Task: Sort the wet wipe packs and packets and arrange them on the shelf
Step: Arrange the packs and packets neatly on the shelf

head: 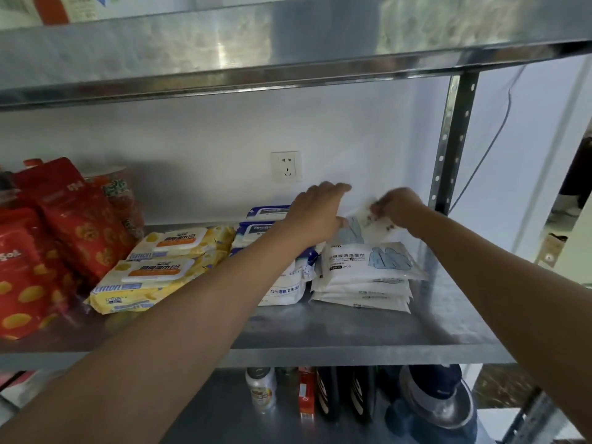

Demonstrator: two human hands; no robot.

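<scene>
Both hands reach deep onto the metal shelf, and together they hold one thin white packet up on its edge near the back wall: the left hand pinches its left side and the right hand pinches its top. Just below it a stack of white packets lies flat on the right side of the shelf. Blue-and-white packs sit beside the stack, then yellow packs, then red bags far left.
</scene>
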